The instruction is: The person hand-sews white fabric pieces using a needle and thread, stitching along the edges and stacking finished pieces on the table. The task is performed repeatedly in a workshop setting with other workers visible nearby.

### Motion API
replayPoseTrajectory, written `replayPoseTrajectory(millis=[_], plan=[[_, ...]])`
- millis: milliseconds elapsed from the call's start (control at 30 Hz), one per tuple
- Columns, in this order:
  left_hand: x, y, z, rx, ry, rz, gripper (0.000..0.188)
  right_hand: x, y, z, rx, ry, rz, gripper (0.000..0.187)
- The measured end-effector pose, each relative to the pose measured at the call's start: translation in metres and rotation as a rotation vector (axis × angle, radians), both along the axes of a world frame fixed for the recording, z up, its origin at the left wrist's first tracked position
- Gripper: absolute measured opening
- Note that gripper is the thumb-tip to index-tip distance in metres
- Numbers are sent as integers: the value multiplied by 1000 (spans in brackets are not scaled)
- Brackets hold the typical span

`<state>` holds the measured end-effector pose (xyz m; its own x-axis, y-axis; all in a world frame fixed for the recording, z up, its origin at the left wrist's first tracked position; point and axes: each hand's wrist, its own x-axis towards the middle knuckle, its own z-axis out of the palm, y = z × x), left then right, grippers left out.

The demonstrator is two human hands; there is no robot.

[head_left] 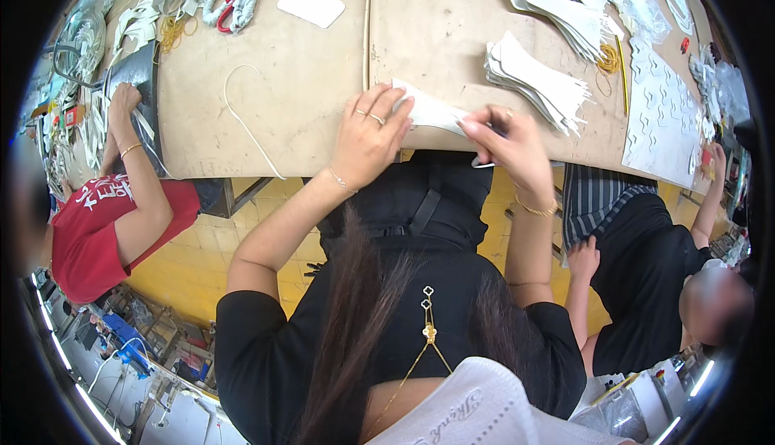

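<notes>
Left of a stack of white, fringed, leather-like pieces (pixel 533 77), a flared white leather-like strip (pixel 432 110) is lying lengthwise between the left hand (pixel 368 132), which is covering one end, grip unclear, and the right hand (pixel 517 144), nearer the stack, pinching the other.

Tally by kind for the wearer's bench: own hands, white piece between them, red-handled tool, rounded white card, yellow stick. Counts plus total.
Own hands: 2 (left hand, right hand)
White piece between them: 1
Red-handled tool: 1
Rounded white card: 1
Yellow stick: 1
Total: 6
</notes>
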<state>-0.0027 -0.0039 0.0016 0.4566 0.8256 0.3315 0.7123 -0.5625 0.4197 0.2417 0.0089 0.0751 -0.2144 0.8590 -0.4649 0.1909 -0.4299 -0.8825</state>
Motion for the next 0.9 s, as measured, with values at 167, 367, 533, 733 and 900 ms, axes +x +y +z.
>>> replayPoseTrajectory(millis=[167,367,533,733,900], plan=[[-5,4,-6,78,46,37,29,-42,35,-34,-16,-185,89,24],[-6,2,-12,104,48,66,31,-50,53,-42,-66,-228,170,22],[-7,2,-14,79,28,60,31,-51,55,-43,-85,-245,179,23],[-9,4,-14,66,18,47,33,-54,55,-40,-92,-262,167,24],[-8,5,-10,42,36,41,35,-56,56,-38,-90,-302,170,25]])
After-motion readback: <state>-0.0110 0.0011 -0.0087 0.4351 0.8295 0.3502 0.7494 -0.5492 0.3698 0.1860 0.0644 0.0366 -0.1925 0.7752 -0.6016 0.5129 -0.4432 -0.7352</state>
